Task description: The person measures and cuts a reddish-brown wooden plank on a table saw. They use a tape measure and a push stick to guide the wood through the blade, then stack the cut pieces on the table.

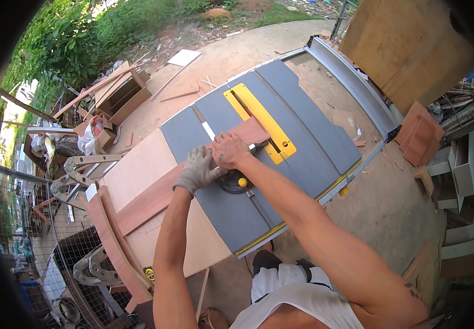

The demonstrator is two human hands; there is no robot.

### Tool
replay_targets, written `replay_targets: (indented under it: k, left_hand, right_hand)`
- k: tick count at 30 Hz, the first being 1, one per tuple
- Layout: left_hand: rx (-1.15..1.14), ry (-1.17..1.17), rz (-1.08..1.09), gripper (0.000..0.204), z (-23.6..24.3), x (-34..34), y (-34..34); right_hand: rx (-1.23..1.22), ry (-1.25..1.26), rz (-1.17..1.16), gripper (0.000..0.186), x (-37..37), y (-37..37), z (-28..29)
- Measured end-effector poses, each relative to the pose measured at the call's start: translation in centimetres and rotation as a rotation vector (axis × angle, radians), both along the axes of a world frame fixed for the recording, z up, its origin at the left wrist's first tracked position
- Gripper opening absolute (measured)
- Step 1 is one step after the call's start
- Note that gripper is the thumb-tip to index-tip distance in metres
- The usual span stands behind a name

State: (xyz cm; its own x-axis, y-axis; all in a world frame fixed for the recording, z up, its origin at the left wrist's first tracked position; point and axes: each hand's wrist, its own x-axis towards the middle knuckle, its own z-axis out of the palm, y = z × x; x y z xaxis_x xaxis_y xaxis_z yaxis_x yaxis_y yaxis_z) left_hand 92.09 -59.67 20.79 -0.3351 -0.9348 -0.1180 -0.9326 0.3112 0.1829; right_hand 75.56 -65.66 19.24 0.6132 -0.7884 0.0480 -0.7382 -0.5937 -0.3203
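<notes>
A long reddish wooden board (pixel 149 200) lies across the grey table saw (pixel 187 134), its far end over the yellow insert plate (pixel 275 122) and its slot. My bare right hand (pixel 229 151) is closed over the board near that end. Just beside it, my left hand (pixel 194 171), in a grey work glove, grips the board with the fingers over the top and the thumb toward me. Under my hands sits a dark mitre gauge (pixel 232 184) with a yellow knob (pixel 242 182). The blade itself cannot be made out.
Left of the saw, a pale plywood sheet (pixel 138 164) carries the board's tail, with a curved wooden piece (pixel 111 236) and a tape measure (pixel 149 273) at its edge. The saw's rip fence (pixel 352 85) stands far right. Wooden boxes (pixel 462 170) and offcuts (pixel 179 95) lie about.
</notes>
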Motion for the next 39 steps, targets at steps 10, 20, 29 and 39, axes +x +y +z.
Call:
replay_targets:
  k: [10,20,29,39]
  left_hand:
    - [-0.048,0.058,-0.006,0.077,-0.7,0.4,-0.2]
    - [0.043,0.068,0.016,0.091,1.3,-0.5,-0.6]
    - [-0.014,0.051,-0.007,0.098,0.8,0.1,-0.9]
    - [0.032,0.048,0.020,0.098,1.1,0.5,-1.5]
  right_hand:
    - [-0.035,-0.036,-0.009,0.035,0.0,0.1,0.9]
    - [0.009,0.041,0.001,0.039,0.0,-0.5,0.6]
    - [-0.007,0.013,-0.009,0.039,0.3,-0.9,0.5]
    - [0.032,0.022,0.006,0.041,0.6,-1.5,0.8]
